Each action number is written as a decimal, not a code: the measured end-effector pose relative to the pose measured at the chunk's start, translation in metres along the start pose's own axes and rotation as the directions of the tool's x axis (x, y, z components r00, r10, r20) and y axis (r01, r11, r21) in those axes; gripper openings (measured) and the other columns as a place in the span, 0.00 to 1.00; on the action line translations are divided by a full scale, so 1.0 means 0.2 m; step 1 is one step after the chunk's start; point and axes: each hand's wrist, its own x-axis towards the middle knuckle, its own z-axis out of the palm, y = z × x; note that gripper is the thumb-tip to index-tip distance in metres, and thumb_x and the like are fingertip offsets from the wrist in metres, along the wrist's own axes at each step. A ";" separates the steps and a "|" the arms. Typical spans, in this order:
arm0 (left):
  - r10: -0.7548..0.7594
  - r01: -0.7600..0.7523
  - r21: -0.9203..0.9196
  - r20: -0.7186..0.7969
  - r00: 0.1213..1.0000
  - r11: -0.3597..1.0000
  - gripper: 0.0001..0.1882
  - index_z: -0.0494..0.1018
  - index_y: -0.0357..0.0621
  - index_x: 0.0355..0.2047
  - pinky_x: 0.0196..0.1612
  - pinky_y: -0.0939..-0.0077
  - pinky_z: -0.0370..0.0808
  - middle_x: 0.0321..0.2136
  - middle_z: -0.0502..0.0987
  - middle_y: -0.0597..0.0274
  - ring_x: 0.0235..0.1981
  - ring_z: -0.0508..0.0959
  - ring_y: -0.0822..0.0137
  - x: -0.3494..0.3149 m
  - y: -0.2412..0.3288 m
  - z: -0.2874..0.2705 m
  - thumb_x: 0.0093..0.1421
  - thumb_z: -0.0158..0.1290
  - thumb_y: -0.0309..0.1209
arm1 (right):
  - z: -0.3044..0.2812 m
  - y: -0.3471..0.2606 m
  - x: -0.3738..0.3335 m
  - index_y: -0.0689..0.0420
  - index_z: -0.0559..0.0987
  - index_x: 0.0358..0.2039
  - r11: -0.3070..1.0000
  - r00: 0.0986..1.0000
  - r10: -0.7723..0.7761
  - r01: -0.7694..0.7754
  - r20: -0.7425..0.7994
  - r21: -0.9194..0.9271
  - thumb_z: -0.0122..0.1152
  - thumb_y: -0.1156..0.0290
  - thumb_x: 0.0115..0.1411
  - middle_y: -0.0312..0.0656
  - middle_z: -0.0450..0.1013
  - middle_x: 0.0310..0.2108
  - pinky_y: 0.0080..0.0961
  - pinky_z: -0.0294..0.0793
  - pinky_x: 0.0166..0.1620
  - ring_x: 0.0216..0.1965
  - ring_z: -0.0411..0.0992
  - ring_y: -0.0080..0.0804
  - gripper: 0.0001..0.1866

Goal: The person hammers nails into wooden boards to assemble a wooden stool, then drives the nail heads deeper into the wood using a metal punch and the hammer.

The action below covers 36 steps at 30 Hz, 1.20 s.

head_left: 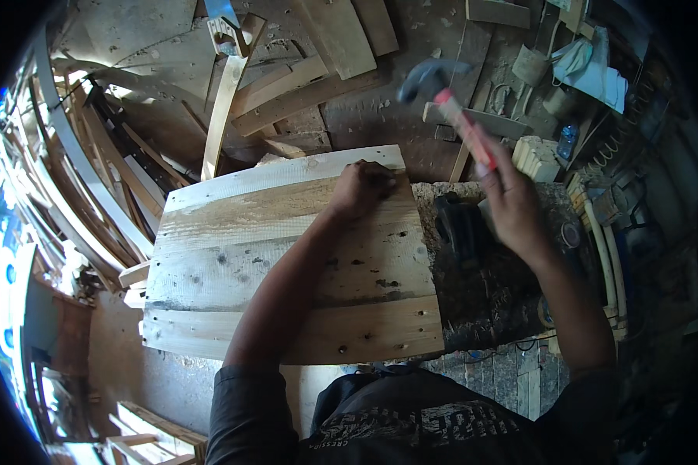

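Note:
My right hand (512, 201) is closed around the red handle of a claw hammer (461, 116), raised beyond the far right corner of a wooden panel. The hammer's dark head points away from me. Several planks set side by side make up the panel (287, 263), which has dark nail holes and knots along its ends. My left hand (363, 187) rests on its far right part with the fingers curled down. Whatever those fingers pinch is hidden from view.
A dark power tool (459, 229) lies on the rough workbench (488, 302) right of the panel. A handsaw (229, 35) leans at the far side among loose boards (333, 39). Stacked wood strips (108, 147) fill the left. A small water bottle (568, 141) stands at the far right.

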 end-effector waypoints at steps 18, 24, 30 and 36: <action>0.150 0.434 -0.624 0.665 0.732 0.650 0.12 0.78 0.37 0.42 0.48 0.62 0.76 0.39 0.80 0.49 0.42 0.80 0.55 -1.54 0.31 -0.74 0.56 0.60 0.25 | 0.05 0.08 -0.07 0.48 0.65 0.62 0.966 0.880 0.097 0.029 0.464 -0.257 0.47 0.68 0.68 0.51 0.76 0.41 0.39 0.75 0.41 0.38 0.77 0.45 0.22; -0.291 0.827 -0.445 0.787 0.544 0.344 0.15 0.74 0.33 0.45 0.32 0.74 0.77 0.28 0.80 0.53 0.27 0.79 0.65 -1.93 -0.26 0.09 0.62 0.55 0.31 | -0.09 -0.10 0.04 0.50 0.63 0.63 0.954 0.980 0.193 -0.197 0.041 0.226 0.49 0.67 0.67 0.43 0.74 0.46 0.34 0.74 0.39 0.31 0.74 0.37 0.24; -0.429 0.777 -0.511 0.649 0.629 0.367 0.15 0.74 0.34 0.45 0.33 0.73 0.77 0.29 0.80 0.53 0.29 0.79 0.65 -1.80 -0.37 0.22 0.62 0.54 0.31 | 0.08 0.09 -0.08 0.50 0.65 0.63 0.947 0.892 -0.002 0.148 0.452 -0.286 0.48 0.67 0.67 0.51 0.74 0.50 0.38 0.74 0.45 0.42 0.77 0.45 0.23; -0.518 0.774 -0.557 0.585 0.624 0.302 0.15 0.74 0.34 0.45 0.35 0.73 0.76 0.31 0.79 0.52 0.30 0.79 0.65 -1.89 -0.43 0.29 0.62 0.54 0.32 | -0.07 -0.13 0.06 0.50 0.64 0.63 0.964 0.994 0.102 -0.092 -0.027 0.249 0.45 0.66 0.69 0.39 0.71 0.31 0.17 0.70 0.25 0.22 0.65 0.19 0.23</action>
